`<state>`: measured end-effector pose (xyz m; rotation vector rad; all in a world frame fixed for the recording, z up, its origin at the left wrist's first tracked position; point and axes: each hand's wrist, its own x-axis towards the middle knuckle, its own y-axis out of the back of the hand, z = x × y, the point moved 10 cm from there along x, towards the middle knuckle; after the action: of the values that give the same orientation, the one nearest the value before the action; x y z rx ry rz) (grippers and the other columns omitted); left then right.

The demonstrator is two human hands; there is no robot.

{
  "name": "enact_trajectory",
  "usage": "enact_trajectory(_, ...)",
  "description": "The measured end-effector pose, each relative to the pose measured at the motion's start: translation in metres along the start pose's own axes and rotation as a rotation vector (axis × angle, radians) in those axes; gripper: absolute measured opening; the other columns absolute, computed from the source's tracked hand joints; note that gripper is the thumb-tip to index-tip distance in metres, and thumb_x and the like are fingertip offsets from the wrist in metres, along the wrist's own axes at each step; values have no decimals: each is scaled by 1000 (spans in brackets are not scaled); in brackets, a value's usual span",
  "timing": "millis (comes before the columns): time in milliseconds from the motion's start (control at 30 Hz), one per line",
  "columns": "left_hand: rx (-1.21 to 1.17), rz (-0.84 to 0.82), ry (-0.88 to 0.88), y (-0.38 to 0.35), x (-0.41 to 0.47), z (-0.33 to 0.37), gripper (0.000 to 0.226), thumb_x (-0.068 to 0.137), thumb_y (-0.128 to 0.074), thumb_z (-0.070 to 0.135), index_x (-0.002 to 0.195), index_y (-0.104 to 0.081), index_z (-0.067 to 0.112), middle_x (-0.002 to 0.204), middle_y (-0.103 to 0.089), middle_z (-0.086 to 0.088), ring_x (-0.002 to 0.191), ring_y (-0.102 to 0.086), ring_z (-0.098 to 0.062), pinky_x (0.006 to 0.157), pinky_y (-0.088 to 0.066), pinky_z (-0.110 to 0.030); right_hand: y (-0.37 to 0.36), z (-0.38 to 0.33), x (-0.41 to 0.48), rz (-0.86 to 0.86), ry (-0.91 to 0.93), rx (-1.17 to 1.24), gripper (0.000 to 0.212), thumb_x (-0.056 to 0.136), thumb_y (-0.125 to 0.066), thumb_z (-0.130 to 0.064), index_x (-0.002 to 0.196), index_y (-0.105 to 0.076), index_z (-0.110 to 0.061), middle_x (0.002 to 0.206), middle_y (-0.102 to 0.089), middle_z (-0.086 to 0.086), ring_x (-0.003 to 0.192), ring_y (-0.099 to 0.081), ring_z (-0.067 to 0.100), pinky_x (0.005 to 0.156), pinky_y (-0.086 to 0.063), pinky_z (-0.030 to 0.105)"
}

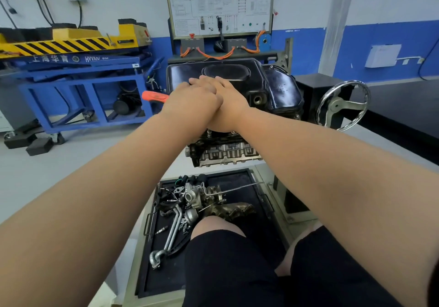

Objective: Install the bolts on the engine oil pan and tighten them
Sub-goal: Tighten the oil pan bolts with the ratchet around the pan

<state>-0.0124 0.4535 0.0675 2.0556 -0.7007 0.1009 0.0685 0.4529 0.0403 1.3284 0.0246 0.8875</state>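
The black oil pan [228,74] sits on top of the upturned engine [225,152] on its stand. Both my hands lie stacked on the pan's near left part. My left hand [190,100] is curled over the inner end of an orange-handled wrench [154,96], whose handle sticks out to the left. My right hand [230,105] lies against the left one, with its fingers stretched flat across it and onto the pan. The wrench head and any bolt under my hands are hidden. A threaded drain hole [257,99] shows on the pan's side.
A chrome handwheel [343,105] stands at the right of the engine stand. Below the engine, a black tray [237,178] holds several loose engine parts and pipes. A blue and yellow lift trolley [78,74] stands at left, a wiring board [219,5] behind. My knees are at the bottom.
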Motion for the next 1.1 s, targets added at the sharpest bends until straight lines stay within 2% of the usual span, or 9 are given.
enact_trajectory(67,16,13,-17,-3,1,-2,42,89,-58,10,129,-48,16,137,-44,-14,120,-49,-34,96,-41,-41,0,1,-1,0,-1,24,79,86,-38,-52,153,-11,-20,160,-11,-1,146,-3,18,118,2,36)
enact_trajectory(233,-165,11,219,-10,3,-19,49,100,-40,32,141,-35,6,137,-47,-18,113,-54,-34,91,-42,-45,-2,-3,0,3,31,-80,76,89,-44,-44,153,-11,-23,160,-8,0,147,-2,20,117,3,37)
enact_trajectory(367,-148,-16,214,-12,8,-12,61,94,-52,16,146,-23,5,146,-36,-21,121,-50,-37,97,-41,-46,-5,-3,-2,9,37,-168,72,93,-36,-51,153,-8,-23,161,-6,1,147,-1,21,117,4,38)
enact_trajectory(467,-10,3,53,-6,10,-4,62,84,-61,4,140,-36,11,142,-40,-13,124,-47,-35,98,-40,-43,-2,-3,-2,36,-13,-85,69,93,-32,-49,153,-10,-22,160,-9,-1,147,-4,19,117,3,37)
enact_trajectory(600,97,57,-114,2,7,2,48,86,-62,12,130,-45,20,129,-51,-5,118,-48,-26,93,-37,-35,0,1,-2,25,-34,-39,71,92,-33,-44,153,-9,-15,159,-14,5,147,-4,18,116,4,35)
enact_trajectory(800,-43,-105,53,-10,13,-12,53,98,-46,28,145,-30,11,142,-40,-20,117,-52,-35,94,-43,-44,-4,-4,-2,13,4,-131,70,93,-32,-44,153,-6,-20,160,-9,1,147,-1,21,116,4,37)
enact_trajectory(867,-100,-144,88,-13,15,-9,60,94,-53,18,147,-26,9,144,-37,-21,122,-47,-37,98,-41,-46,-8,-3,-1,5,4,-178,69,94,-29,-47,153,-6,-20,160,-8,3,147,0,22,116,5,38)
enact_trajectory(1000,-91,-121,60,-9,19,-9,72,79,-64,-1,143,-31,9,135,-44,-17,113,-49,-36,90,-42,-42,-8,-3,0,-5,-27,-135,72,90,-19,-52,154,-5,-21,160,-10,3,147,1,21,116,5,38)
enact_trajectory(1100,-224,-147,120,-8,21,-16,55,83,-64,8,135,-46,13,121,-55,-12,99,-53,-30,82,-42,-38,-4,-3,-1,-10,-6,-128,76,85,-12,-55,153,-11,-21,160,-13,4,147,1,22,116,6,38)
